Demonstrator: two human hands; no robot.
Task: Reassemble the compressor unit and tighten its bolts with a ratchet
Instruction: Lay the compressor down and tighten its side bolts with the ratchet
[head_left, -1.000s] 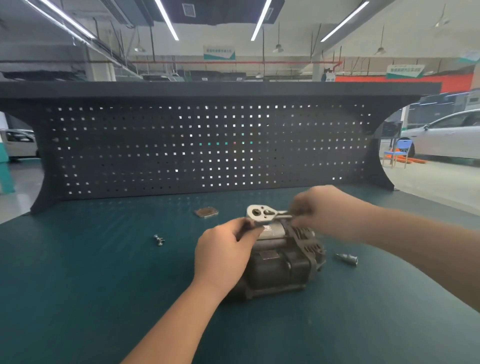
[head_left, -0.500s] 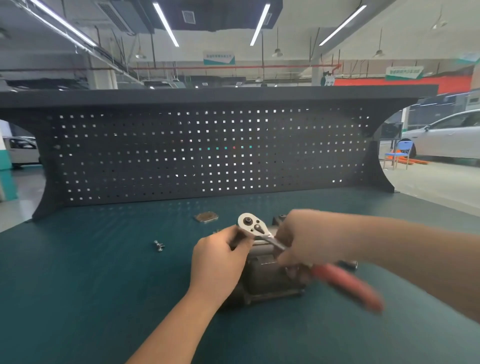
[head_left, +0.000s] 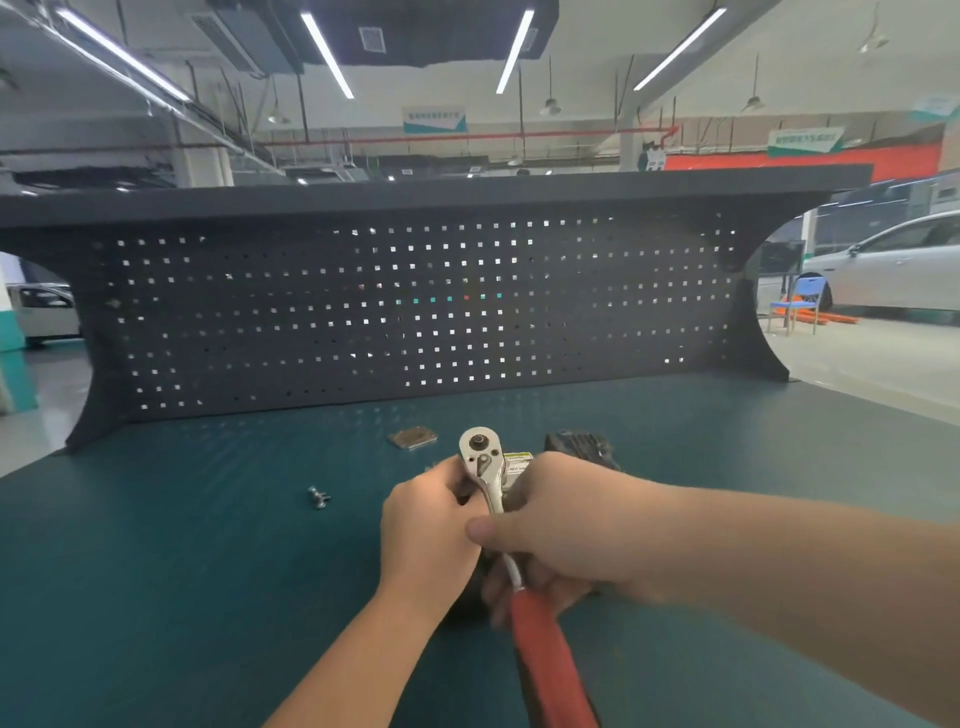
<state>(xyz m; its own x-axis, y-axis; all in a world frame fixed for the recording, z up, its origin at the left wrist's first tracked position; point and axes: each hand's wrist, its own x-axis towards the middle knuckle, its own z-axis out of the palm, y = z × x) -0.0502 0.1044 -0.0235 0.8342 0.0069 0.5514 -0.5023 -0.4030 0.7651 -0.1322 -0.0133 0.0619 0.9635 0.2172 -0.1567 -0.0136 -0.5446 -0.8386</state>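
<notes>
Ratchet (head_left: 485, 470) is the main thing going on: chrome head up top, red grip angling down toward the person, shaft running between both hands. Right hand (head_left: 566, 525) is wrapped around the metal shaft just above the red grip, thumb lying across it. Left hand (head_left: 423, 530) is curled in tight beside the ratchet head, gripping something under it, but its fingers hide exactly what, so I can't tell if it's the socket or the body of the compressor unit (head_left: 576, 448). The two hands are pressed right up against each other.

The compressor itself sits near the middle of the green tabletop (head_left: 182, 571), mostly buried under the hands. Only its dark finned far end and a bit of a label beside the ratchet head show.

Loose bits on the tabletop: a small bolt (head_left: 318, 498) off to the left, well apart from the unit, and a flat brownish metal plate (head_left: 413, 437) just behind it, toward the black pegboard (head_left: 363, 312) along the back edge. White car (head_left: 893, 270) parked far right.
</notes>
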